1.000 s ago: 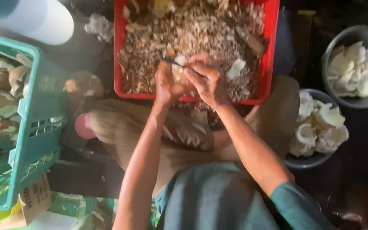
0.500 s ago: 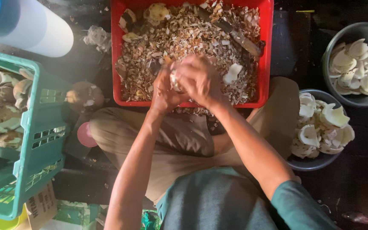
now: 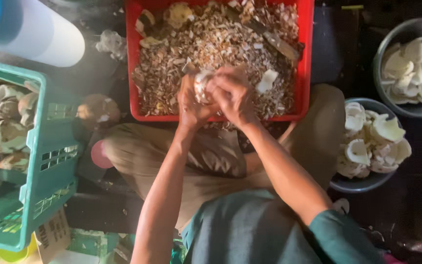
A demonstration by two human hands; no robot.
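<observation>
A seated person peels a piece of coconut flesh (image 3: 202,84) over the near edge of a red crate (image 3: 306,58) heaped with brown shavings. The left hand (image 3: 191,100) is wrapped shut around the white piece from the left, and the right hand (image 3: 233,93) is closed over it from the right, fingers curled down; any blade between them is hidden by the knuckles. Both forearms rise from the lap and meet at the crate's near rim, elbows bent and wide, wrists turned inward.

The piece looks hard and stiff, light enough for one palm, and likely slick where the white flesh is bare. A firm wrap around its rounded back, as the left hand has it, seems the safest hold.

To the left, a green basket (image 3: 40,161) holds unpeeled coconut pieces (image 3: 6,137), with one more (image 3: 97,110) lying loose beside it. To the right, two grey bowls, one near (image 3: 362,183) and one far (image 3: 391,105), are filled with cleaned white pieces (image 3: 372,144).
</observation>
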